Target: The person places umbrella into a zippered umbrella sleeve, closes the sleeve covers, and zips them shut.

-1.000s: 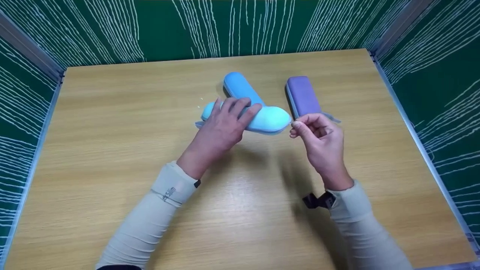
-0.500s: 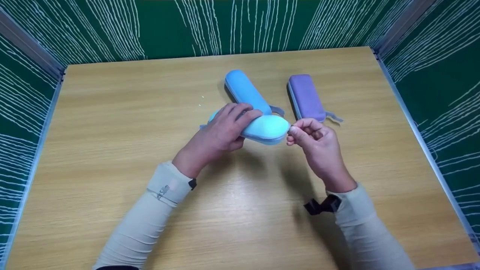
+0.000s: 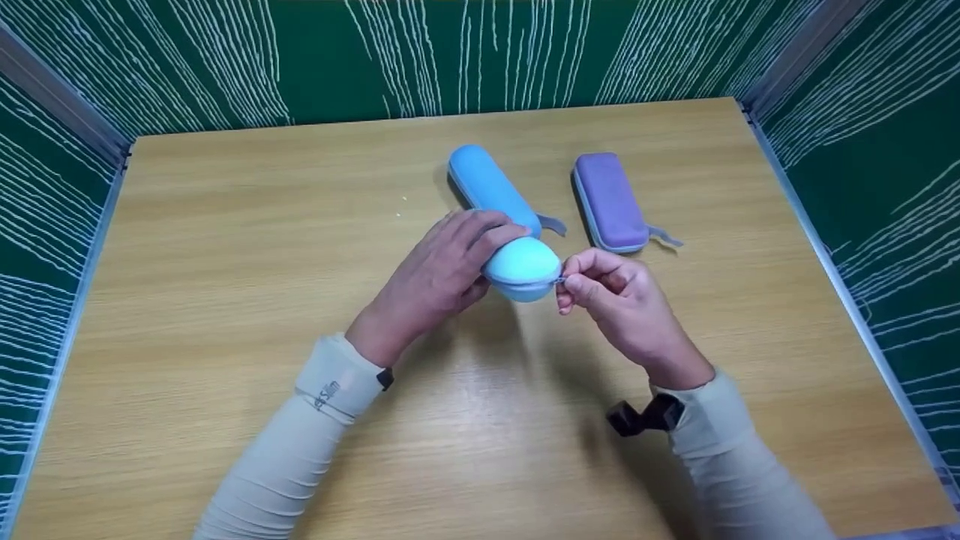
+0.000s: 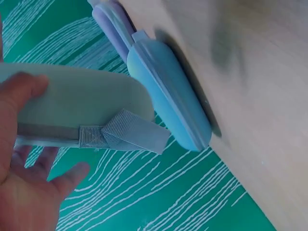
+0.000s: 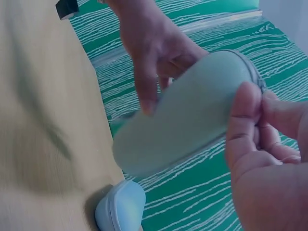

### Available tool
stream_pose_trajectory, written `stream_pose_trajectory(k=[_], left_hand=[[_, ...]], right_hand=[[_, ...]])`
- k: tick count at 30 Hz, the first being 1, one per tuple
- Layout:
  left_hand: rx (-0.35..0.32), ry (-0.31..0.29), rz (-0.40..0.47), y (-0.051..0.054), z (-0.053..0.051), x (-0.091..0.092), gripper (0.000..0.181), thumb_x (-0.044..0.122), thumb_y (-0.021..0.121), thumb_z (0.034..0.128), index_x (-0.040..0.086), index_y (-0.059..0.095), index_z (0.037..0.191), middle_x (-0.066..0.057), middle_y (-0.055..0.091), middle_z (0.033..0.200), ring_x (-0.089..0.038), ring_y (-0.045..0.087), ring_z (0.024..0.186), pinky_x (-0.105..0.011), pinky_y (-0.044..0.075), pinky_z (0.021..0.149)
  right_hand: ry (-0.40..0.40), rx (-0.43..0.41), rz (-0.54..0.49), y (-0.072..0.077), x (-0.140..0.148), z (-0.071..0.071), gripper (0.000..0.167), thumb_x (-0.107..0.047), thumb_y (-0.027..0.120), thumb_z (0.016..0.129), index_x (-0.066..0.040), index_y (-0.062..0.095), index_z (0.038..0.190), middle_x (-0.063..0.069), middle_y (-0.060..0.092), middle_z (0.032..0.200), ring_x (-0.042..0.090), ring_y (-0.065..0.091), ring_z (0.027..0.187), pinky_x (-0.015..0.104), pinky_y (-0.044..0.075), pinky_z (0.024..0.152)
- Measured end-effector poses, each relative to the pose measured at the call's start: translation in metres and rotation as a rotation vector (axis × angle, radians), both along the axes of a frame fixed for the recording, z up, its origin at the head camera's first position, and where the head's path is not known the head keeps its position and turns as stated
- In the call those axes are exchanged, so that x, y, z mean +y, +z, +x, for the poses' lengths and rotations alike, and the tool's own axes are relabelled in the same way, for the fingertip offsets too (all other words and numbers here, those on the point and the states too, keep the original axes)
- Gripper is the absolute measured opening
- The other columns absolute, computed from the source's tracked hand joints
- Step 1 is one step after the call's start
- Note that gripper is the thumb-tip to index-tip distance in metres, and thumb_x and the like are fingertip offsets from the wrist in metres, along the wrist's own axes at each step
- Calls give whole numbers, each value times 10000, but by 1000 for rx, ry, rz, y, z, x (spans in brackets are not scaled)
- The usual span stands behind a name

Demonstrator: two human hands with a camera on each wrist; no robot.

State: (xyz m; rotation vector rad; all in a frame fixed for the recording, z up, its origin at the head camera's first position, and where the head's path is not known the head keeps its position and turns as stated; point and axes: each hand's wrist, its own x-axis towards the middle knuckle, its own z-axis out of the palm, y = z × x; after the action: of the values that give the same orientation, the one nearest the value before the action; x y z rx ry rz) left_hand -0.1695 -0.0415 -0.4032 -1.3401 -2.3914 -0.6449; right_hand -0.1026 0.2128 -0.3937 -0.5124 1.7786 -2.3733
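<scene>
My left hand [image 3: 439,270] grips a mint-coloured zip-up glasses case [image 3: 523,259] above the table, fingers over its top. Thumb and fingertips of my right hand [image 3: 626,304] pinch the small zipper pull at the case's right end. The zip seam looks closed along the part that shows. In the left wrist view, a grey fabric strap [image 4: 134,132] sticks out from the case's other end. The right wrist view shows the case [image 5: 187,110] held tilted between both hands. Just behind the left hand lies a blue glasses case [image 3: 495,187], partly covered by that hand.
A purple zip-up case [image 3: 609,199] with a grey strap lies beyond the right hand. Two tiny white specks [image 3: 401,206] show on the wooden table [image 3: 262,225]. Green panels with white lines [image 3: 330,60] stand around the back and sides.
The mint case has come nearer to me and turned, so its right end faces me more. My right hand has moved slightly left and down with it, still pinching at that end.
</scene>
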Motion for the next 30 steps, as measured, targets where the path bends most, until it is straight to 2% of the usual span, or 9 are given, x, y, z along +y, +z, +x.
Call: stream_pose_trajectory(k=[4,9,11,14,16,21,24,30], left_hand=[[32,-12,66,-3,1,3,794,190,800,917,216,282,1519,-73,438,1488,-250,403,1425,-416,284,1207],[-15,-42,152,-9,5,3,811,258,793,924,227,236,1512,-78,398,1516,-233,391,1434,-401,311,1194],[-5,-31,173,-11,7,3,819,315,797,916,233,238,1509,-90,397,1499,-245,415,1403,-398,336,1178],[55,6,195,-10,12,5,802,378,795,906,236,276,1501,-111,409,1439,-278,463,1306,-406,406,1105],[124,30,197,-7,15,7,751,372,778,925,250,297,1489,-125,419,1395,-306,478,1253,-418,435,1058],[246,71,190,3,20,12,617,245,727,978,280,344,1461,-112,477,1378,-311,505,1274,-421,444,1084],[291,112,166,6,23,12,668,183,763,948,275,350,1465,-98,473,1410,-297,491,1296,-424,456,1081],[406,174,81,6,25,9,793,153,829,878,245,322,1480,-87,439,1444,-314,453,1289,-442,510,993]], right_hand=[[13,64,-51,1,-9,2,75,-2,597,1030,-34,645,981,80,648,886,150,641,807,263,572,751],[6,91,-84,1,-17,2,46,-25,626,1021,-28,651,982,83,647,873,150,639,793,262,573,739],[3,89,-93,1,-18,2,50,-17,625,1019,-28,654,981,83,646,864,149,639,790,261,572,737],[-3,84,-105,1,-19,2,61,-13,620,1021,-39,655,978,82,641,862,151,634,789,258,567,735],[-9,83,-101,2,-19,2,63,-17,622,1021,-48,656,976,84,641,863,155,633,792,259,563,736],[-32,96,-81,1,-23,1,67,2,619,1017,-37,657,977,79,644,877,163,636,798,274,565,745],[-47,107,-74,1,-25,0,62,3,625,1013,-31,659,975,79,646,882,163,640,796,276,569,748],[-104,106,-31,5,-29,0,60,50,617,1001,30,661,966,93,656,877,167,656,781,296,586,747]])
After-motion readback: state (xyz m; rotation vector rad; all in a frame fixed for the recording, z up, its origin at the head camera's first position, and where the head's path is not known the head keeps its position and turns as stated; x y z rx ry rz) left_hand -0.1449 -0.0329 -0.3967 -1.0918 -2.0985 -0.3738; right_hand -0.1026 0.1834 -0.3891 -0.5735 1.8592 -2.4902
